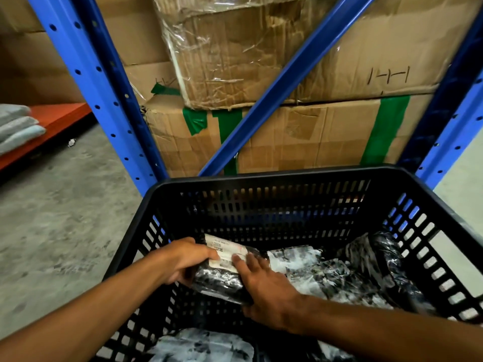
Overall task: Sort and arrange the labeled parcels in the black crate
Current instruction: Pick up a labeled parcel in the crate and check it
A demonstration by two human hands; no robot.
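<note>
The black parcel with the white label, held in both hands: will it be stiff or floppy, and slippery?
Probably soft: the labeled parcel is wrapped in wrinkled, glossy plastic and looks rounded. That shiny film may be slippery, so the left hand and right hand gripping both sides seems wise. It looks unlikely to break.

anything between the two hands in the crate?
Yes, head view: the labeled parcel, black wrap with a white label, sits between left hand and right hand, both gripping it inside the black crate.
</note>
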